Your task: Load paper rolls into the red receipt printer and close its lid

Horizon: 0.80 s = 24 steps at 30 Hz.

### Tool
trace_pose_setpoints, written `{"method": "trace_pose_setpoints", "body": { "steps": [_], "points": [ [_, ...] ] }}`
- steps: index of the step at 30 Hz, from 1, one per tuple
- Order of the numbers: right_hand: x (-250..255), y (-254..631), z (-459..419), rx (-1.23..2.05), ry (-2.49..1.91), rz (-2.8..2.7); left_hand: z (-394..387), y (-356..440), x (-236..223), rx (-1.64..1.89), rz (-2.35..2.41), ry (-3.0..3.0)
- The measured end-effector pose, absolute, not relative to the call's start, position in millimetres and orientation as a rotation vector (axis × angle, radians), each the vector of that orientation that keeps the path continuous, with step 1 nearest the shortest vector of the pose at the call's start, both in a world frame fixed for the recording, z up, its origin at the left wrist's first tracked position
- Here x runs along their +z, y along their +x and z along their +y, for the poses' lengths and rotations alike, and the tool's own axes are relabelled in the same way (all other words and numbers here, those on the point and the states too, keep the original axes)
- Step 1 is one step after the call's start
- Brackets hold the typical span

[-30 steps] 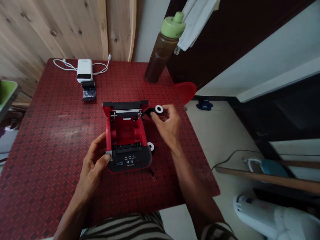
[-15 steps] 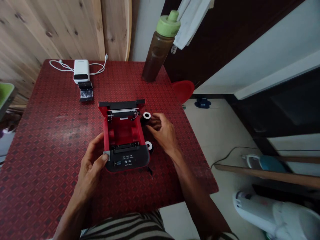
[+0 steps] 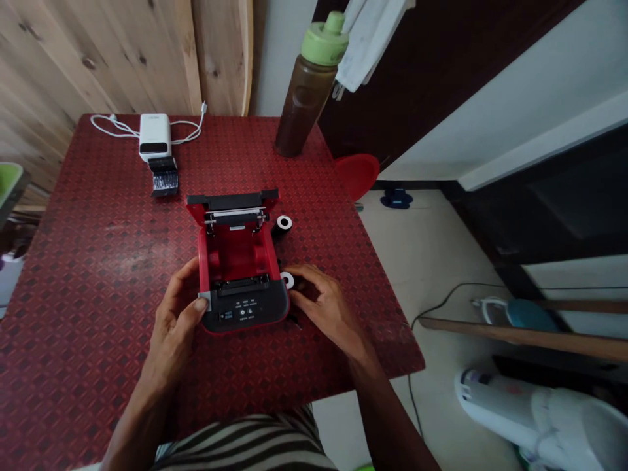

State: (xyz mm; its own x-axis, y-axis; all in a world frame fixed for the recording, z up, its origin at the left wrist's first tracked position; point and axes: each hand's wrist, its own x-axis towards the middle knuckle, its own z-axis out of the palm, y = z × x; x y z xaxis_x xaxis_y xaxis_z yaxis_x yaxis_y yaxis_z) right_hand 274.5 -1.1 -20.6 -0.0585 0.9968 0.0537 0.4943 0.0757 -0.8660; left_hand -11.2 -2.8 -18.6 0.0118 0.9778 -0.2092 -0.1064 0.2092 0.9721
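A red and black label printer [image 3: 245, 307] stands on the table with its lid [image 3: 233, 199] raised, and its red inner bay looks bare. My left hand [image 3: 176, 317] grips the printer's front left corner, thumb on a grey tab [image 3: 205, 300]. At the printer's right side, my right hand [image 3: 321, 304] closes its thumb and fingers around a small black roll with a white end [image 3: 287, 280]; the fingers partly hide it. A second black roll [image 3: 281, 226] with a white end stands farther back, beside the printer. Something thin and dark [image 3: 294, 320] lies by the front right corner, partly covered.
The red patterned table [image 3: 98, 294] bears a white handheld device [image 3: 155, 136] with a cable and a dark strip at the back left. A tall brown bottle with a green cap [image 3: 307, 85] stands at the back. A red stool [image 3: 360, 175] shows beyond the right edge.
My right hand has moved from the farther black roll toward me to the nearer one and closed on it. My left hand stays on the printer. The view has shifted slightly.
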Motion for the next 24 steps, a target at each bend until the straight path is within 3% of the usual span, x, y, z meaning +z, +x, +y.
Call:
{"method": "trace_pose_setpoints", "body": {
  "steps": [7,12,16,24],
  "points": [
    [37,304,-29,0.769,-1.658,-1.663,-2,-9,-16,1.088,1.204,0.933],
    [83,283,-5,0.627,-1.455,-1.985,-1,-8,-13,1.088,1.193,0.963],
    [78,238,37,0.358,-1.265,-2.301,1,-7,-11,1.078,1.174,0.960],
    [65,202,60,-0.118,-1.452,-2.634,2,-6,-7,1.084,1.160,0.956]
  ]
}}
